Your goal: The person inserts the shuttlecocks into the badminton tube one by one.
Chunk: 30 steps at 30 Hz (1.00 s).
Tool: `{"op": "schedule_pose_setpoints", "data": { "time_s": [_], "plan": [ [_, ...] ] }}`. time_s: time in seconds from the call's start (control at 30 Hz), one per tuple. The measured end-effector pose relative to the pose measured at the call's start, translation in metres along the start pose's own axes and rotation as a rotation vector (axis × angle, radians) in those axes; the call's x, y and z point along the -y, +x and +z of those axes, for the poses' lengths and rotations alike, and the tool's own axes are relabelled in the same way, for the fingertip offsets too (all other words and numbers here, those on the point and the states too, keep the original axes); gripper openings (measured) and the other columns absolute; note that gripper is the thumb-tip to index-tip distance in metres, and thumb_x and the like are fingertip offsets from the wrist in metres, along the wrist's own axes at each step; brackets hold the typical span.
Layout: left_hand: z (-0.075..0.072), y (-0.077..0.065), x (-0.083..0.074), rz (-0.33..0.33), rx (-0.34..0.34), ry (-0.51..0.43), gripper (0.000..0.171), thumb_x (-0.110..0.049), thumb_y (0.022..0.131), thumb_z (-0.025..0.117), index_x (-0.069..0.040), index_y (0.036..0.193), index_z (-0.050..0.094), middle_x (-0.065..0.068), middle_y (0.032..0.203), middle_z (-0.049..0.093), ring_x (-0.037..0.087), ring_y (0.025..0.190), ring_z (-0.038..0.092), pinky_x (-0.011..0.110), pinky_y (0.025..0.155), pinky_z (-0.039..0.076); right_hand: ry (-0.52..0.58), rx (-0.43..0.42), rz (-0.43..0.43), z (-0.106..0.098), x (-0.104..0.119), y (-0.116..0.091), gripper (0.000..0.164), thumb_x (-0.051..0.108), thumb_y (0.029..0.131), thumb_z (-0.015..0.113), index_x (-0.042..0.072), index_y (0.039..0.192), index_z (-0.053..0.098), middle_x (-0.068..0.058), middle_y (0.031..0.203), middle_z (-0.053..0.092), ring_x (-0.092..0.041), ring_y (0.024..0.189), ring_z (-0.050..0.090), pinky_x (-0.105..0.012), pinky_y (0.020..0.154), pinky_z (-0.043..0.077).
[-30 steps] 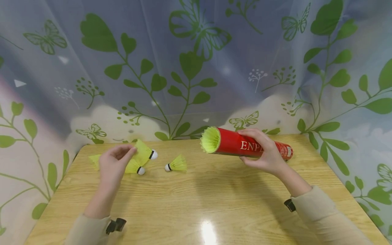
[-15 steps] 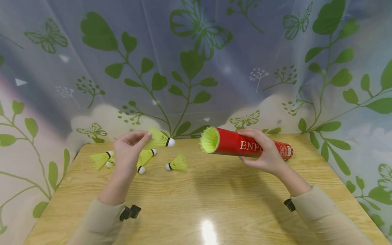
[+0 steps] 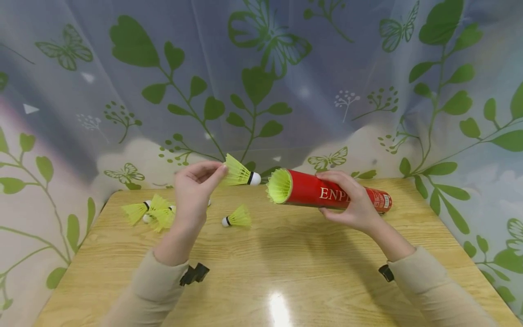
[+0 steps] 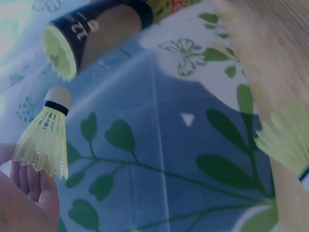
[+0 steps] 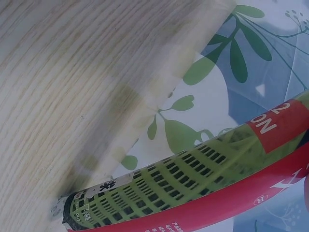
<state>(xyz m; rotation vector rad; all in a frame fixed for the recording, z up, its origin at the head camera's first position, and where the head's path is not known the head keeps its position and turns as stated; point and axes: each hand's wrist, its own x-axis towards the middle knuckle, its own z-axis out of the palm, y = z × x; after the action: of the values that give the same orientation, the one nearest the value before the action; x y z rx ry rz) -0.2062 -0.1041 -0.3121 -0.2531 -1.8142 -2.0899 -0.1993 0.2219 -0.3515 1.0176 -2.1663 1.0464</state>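
Note:
My left hand (image 3: 194, 193) pinches a yellow shuttlecock (image 3: 239, 173) by the edge of its skirt, its white cork pointing right. That cork is close to the open end of a red shuttlecock tube (image 3: 307, 188), with a small gap between them. My right hand (image 3: 354, 200) grips the tube round its middle, tilted with the open end raised to the left. Yellow skirts fill the tube's mouth (image 3: 279, 186). In the left wrist view the held shuttlecock (image 4: 46, 135) hangs just below the tube's mouth (image 4: 59, 52). Stacked skirts show through the tube's clear side (image 5: 193, 179) in the right wrist view.
A single shuttlecock (image 3: 238, 217) lies on the wooden table (image 3: 245, 272) between the hands. Several more shuttlecocks (image 3: 161, 213) lie in a cluster at the left, partly hidden by my left hand. A patterned curtain (image 3: 261, 113) hangs behind the table's far edge.
My left hand has lifted the shuttlecock from the cluster and carried it right and up towards the tube. The right hand and the tube have stayed nearly still.

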Motion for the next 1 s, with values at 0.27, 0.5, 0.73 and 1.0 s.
{"op": "schedule_pose_setpoints", "data": {
  "time_s": [0.27,0.5,0.73,1.0],
  "plan": [
    [0.021,-0.006,-0.009,0.042,0.049,-0.071,0.017,-0.006,0.079,0.075,0.006,0.090,0.069,-0.001,0.079,0.071,0.013,0.073,0.066,0.027,0.074,0.056,0.006,-0.006,0.002,0.001,0.000,0.001,0.068,-0.009,0.058,0.079,-0.005,0.121,0.055,-0.024,0.123,0.056,-0.027,0.121,0.048,-0.017,0.104,0.035],
    [0.038,-0.010,-0.012,0.046,0.086,-0.100,0.012,-0.006,0.079,0.076,0.001,0.087,0.071,-0.002,0.078,0.070,0.013,0.072,0.066,0.027,0.072,0.056,-0.005,-0.009,0.009,0.001,0.001,0.002,0.068,-0.008,0.058,0.080,-0.004,0.121,0.056,-0.022,0.123,0.057,-0.022,0.123,0.048,-0.017,0.105,0.034],
    [0.050,-0.013,-0.006,0.054,0.112,-0.044,0.015,-0.008,0.079,0.076,0.003,0.087,0.071,-0.003,0.077,0.071,0.014,0.073,0.068,0.028,0.071,0.056,0.000,-0.016,0.000,0.002,0.000,0.003,0.069,-0.008,0.057,0.080,-0.004,0.122,0.056,-0.023,0.122,0.057,-0.026,0.120,0.049,-0.017,0.105,0.034],
    [0.057,-0.019,0.000,0.108,0.172,0.078,0.012,-0.014,0.079,0.077,-0.004,0.084,0.074,0.003,0.080,0.072,0.015,0.072,0.068,0.027,0.066,0.056,-0.003,-0.018,0.003,0.002,0.000,0.003,0.069,-0.008,0.058,0.080,-0.002,0.122,0.056,-0.023,0.122,0.057,-0.022,0.120,0.049,-0.016,0.103,0.035]
  ]
}}
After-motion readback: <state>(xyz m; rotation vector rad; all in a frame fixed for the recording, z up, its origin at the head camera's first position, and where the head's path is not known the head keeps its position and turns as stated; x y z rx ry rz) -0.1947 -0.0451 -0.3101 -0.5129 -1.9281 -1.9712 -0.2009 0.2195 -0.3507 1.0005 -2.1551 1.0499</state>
